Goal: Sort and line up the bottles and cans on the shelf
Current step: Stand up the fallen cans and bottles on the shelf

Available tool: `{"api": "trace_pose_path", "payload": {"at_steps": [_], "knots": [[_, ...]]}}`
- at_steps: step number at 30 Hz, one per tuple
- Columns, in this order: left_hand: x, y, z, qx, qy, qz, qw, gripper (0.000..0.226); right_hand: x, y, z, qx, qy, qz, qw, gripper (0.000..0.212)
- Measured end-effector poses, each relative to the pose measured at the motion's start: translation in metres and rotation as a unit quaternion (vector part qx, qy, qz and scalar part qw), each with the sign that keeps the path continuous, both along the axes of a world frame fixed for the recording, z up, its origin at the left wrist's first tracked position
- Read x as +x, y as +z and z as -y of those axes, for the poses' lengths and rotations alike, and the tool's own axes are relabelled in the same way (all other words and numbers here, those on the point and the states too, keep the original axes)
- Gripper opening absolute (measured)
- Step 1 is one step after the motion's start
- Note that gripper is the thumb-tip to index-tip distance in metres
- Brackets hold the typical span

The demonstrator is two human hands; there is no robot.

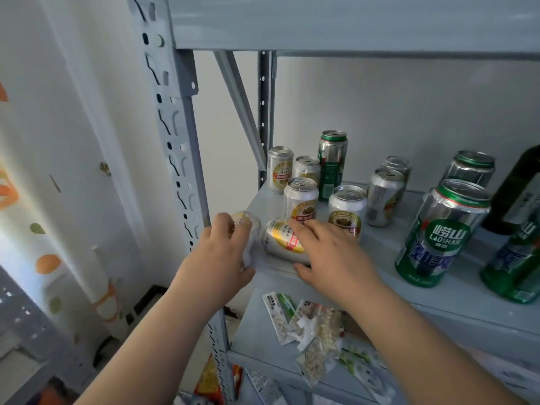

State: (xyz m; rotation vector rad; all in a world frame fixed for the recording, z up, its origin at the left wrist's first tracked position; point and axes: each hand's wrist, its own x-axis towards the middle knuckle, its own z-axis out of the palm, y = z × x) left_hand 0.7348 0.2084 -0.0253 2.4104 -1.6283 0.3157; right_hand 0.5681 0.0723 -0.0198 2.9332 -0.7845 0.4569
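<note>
Left hand (225, 249) is curled round a tipped can (248, 226) at the front-left corner of the shelf (438, 296). The right hand (330, 252) is wrapped over a lying can (280, 238) just beside it, thumb under its near side. Light, thin, easily dented walls are judged likely, so each is best gripped gently mid-body.

Grey shelf (438, 290); silver-gold cans (301, 200); green-and-silver cans (438, 235); dark green bottle (520, 188).
</note>
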Motion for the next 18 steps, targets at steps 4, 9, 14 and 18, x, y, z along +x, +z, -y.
{"api": "trace_pose_path", "payload": {"at_steps": [4,9,14,18], "knots": [[-0.003,0.009,-0.004,-0.053,-0.009,-0.013,0.998,0.063,-0.002,0.008,0.000,0.012,0.008,0.001,1.000,0.076],[-0.002,0.033,-0.002,-0.136,0.004,-0.057,0.989,0.051,-0.006,0.032,0.003,0.070,0.030,0.091,0.993,0.065],[0.002,0.048,0.012,-0.124,-0.010,-0.063,0.990,0.047,0.005,0.042,0.005,0.076,0.031,0.129,0.988,0.057],[0.003,0.053,0.023,-0.110,-0.031,-0.032,0.993,0.051,0.008,0.034,0.011,0.077,0.034,0.155,0.984,0.050]]}}
